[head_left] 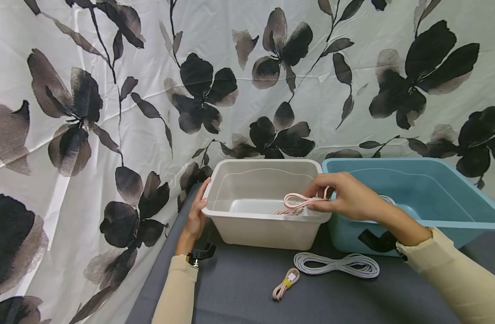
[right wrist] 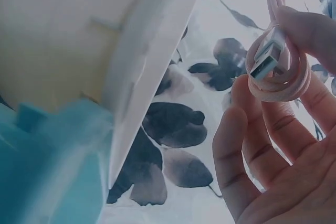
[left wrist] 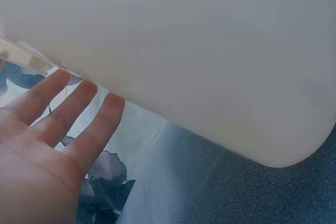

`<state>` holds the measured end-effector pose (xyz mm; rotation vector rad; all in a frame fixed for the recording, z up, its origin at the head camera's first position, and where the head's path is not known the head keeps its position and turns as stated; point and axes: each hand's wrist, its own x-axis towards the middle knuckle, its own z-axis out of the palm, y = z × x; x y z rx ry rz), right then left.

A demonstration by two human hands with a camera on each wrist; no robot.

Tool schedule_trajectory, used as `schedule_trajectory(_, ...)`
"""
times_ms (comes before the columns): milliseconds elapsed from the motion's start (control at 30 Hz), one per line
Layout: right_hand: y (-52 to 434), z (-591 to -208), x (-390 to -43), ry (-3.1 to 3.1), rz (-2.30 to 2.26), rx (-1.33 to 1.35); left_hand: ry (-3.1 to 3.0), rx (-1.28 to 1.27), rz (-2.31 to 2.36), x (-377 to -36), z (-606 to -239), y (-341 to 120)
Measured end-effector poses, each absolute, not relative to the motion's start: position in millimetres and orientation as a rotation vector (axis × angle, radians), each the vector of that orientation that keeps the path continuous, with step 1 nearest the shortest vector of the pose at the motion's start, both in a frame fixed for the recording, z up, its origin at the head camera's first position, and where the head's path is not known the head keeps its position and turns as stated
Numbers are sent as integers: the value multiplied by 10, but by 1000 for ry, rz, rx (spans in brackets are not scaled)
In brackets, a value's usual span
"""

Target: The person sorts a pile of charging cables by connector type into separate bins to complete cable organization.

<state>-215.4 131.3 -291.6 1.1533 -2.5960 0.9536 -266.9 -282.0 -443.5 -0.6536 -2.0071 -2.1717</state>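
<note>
My right hand [head_left: 346, 195] pinches a coiled pink USB cable [head_left: 294, 199] between thumb and fingers, above the right part of the beige bin [head_left: 267, 231]. The right wrist view shows the cable's loops [right wrist: 286, 92] and its white USB plug [right wrist: 266, 61] close to the fingertips. My left hand [head_left: 195, 218] rests against the bin's left side, and its straight fingers [left wrist: 100, 121] touch the bin in the left wrist view. More pink strands show under the held loop; I cannot tell whether they belong to it.
A blue bin [head_left: 434, 180] stands right of the beige one, with a white cable [head_left: 388, 199] partly hidden inside. On the grey surface in front lie a bundled white cable [head_left: 357, 265] and a small pink cable with a yellow tie [head_left: 285, 284]. A floral curtain [head_left: 239, 112] hangs behind.
</note>
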Motion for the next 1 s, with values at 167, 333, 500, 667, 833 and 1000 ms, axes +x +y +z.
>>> schedule_trajectory(167, 1279, -2826, -2332, -2673, 950, 1126, -2003, -650, -2180, -2686, -4451, -2819)
schedule_trajectory(333, 1212, -2761, -2528, -2710, 953, 1125, -2009, -639, -2171, -2684, -4443, -2811)
schedule_trajectory(500, 1141, -2707, -2732, -2748, 1006, 1147, -2005, -632, -2160, -2682, -4426, -2794)
schedule_trajectory(667, 1101, -2710, -2961, -2787, 1021, 1143, -2009, -616, -2159, -2697, -4434, -2778)
schedule_trajectory(833, 1089, -2754, -3171, -2799, 1033, 1137, -1996, -613, -2172, -2715, -4456, -2763)
schedule_trajectory(1000, 1069, -2816, -3332, -2813, 1014, 1107, -1987, -627, -2173, -2716, -4463, -2742)
